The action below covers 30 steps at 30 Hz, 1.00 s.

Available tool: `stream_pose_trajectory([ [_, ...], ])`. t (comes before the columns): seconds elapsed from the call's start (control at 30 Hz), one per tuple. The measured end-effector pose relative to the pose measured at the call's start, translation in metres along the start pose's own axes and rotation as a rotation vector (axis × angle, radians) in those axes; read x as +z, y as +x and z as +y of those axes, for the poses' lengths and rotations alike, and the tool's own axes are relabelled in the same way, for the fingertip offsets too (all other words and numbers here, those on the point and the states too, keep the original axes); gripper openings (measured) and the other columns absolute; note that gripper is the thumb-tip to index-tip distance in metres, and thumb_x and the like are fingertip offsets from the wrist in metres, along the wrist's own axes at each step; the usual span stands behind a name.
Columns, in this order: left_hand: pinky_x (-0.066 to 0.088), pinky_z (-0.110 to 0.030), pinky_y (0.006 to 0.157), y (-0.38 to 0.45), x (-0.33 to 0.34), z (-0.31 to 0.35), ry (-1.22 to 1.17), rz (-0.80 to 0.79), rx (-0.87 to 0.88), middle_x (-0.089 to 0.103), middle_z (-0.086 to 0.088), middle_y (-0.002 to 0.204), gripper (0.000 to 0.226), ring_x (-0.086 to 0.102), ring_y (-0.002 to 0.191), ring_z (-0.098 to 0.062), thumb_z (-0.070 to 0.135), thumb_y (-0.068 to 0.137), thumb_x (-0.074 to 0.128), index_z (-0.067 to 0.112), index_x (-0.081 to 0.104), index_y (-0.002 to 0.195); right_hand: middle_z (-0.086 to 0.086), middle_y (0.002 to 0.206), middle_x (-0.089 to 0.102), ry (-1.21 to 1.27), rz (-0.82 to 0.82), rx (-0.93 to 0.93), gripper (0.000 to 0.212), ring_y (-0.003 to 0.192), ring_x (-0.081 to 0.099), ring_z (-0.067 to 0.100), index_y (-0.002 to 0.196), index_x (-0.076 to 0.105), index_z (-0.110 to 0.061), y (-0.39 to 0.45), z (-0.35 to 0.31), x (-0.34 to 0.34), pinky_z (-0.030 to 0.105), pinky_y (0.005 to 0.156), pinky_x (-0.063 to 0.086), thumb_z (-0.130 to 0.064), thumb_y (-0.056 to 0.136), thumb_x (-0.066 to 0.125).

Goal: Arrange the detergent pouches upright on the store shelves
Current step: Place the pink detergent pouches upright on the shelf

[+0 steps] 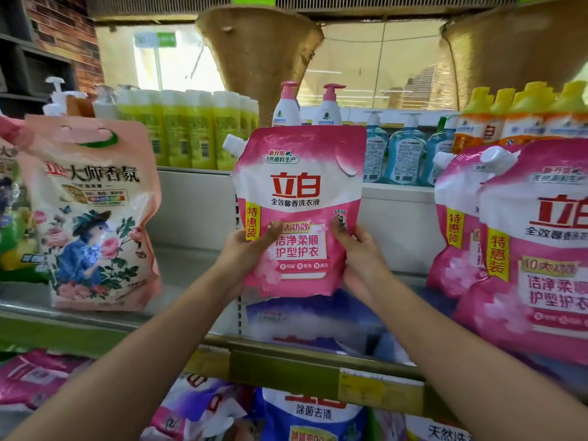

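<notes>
Both hands hold one pink detergent pouch (299,211) upright in front of the middle shelf (286,354), lifted clear of it. The left hand (246,249) grips the pouch's lower left edge with the thumb across the front, and the right hand (361,253) grips the lower right edge the same way (the other fingers of each are hidden behind the pouch). The pouch's white spout cap sits at its upper left corner.

Directly under the held pouch a blue pouch (311,323) lies flat on the shelf. To the right, two more pink pouches (528,249) stand upright, one just in front of the other and overlapping it. To the left stands a peach floral pouch (95,214), upright and well apart from the held one.

On the shelf behind, yellow-green bottles (191,128) stand in a row at left, two pink pump bottles (318,103) show just above the held pouch, and blue pump bottles (404,148) stand to its right. Below the shelf edge, more pouches (311,415) lie in a jumble on the lower shelf.
</notes>
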<state>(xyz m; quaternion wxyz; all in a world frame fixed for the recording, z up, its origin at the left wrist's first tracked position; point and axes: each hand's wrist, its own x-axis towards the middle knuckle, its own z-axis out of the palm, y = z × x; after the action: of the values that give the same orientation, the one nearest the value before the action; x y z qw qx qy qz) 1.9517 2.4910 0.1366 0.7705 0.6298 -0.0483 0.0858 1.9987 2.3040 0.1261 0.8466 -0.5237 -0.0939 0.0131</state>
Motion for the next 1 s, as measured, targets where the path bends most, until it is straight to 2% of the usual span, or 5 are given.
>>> stream_pose_trajectory([
  [0.2, 0.058, -0.036, 0.049, 0.007, 0.049, -0.010, -0.156, -0.005, -0.064, 0.077, -0.012, 0.084, 0.029, 0.075, 0.070, -0.029, 0.021, 0.077, 0.078, 0.006, 0.066, 0.098, 0.009, 0.098, 0.078, 0.040, 0.113, -0.091, 0.048, 0.086, 0.076, 0.028, 0.114, 0.065, -0.013, -0.010, -0.019, -0.037, 0.043, 0.069, 0.062, -0.032, 0.072, 0.077],
  [0.33, 0.061, -0.050, 0.072, 0.018, 0.076, -0.019, -0.154, -0.035, -0.081, 0.076, -0.013, 0.094, 0.042, 0.074, 0.083, -0.033, 0.027, 0.070, 0.082, 0.007, 0.066, 0.103, 0.014, 0.103, 0.076, 0.060, 0.176, -0.153, 0.031, 0.091, 0.074, 0.032, 0.118, 0.064, -0.011, -0.011, -0.029, -0.056, 0.049, 0.079, 0.060, -0.022, 0.090, 0.068],
  [0.57, 0.058, -0.034, 0.053, 0.042, 0.099, -0.030, -0.152, -0.049, -0.092, 0.077, -0.007, 0.085, 0.037, 0.075, 0.076, -0.028, 0.029, 0.072, 0.082, 0.011, 0.066, 0.099, 0.016, 0.118, 0.071, 0.016, 0.206, -0.164, 0.039, 0.097, 0.072, 0.029, 0.132, 0.057, -0.011, -0.006, -0.041, -0.073, 0.046, 0.079, 0.061, -0.023, 0.096, 0.061],
  [0.9, 0.057, -0.033, 0.051, 0.066, 0.118, -0.039, -0.151, -0.071, -0.089, 0.077, -0.008, 0.083, 0.036, 0.075, 0.074, -0.028, 0.031, 0.069, 0.084, 0.011, 0.068, 0.094, -0.007, 0.100, 0.076, -0.108, 0.358, -0.254, 0.017, 0.084, 0.076, 0.012, 0.112, 0.057, -0.040, 0.018, -0.038, -0.088, 0.032, 0.064, 0.060, -0.034, 0.096, 0.061],
  [1.0, 0.058, -0.033, 0.053, 0.068, 0.118, -0.038, -0.131, -0.076, -0.078, 0.077, -0.008, 0.085, 0.033, 0.075, 0.076, -0.028, 0.030, 0.073, 0.082, 0.011, 0.067, 0.095, -0.001, 0.110, 0.072, -0.264, 0.395, -0.243, 0.036, 0.088, 0.074, 0.015, 0.127, 0.051, -0.027, 0.018, -0.041, -0.088, 0.034, 0.067, 0.060, -0.044, 0.096, 0.056],
])
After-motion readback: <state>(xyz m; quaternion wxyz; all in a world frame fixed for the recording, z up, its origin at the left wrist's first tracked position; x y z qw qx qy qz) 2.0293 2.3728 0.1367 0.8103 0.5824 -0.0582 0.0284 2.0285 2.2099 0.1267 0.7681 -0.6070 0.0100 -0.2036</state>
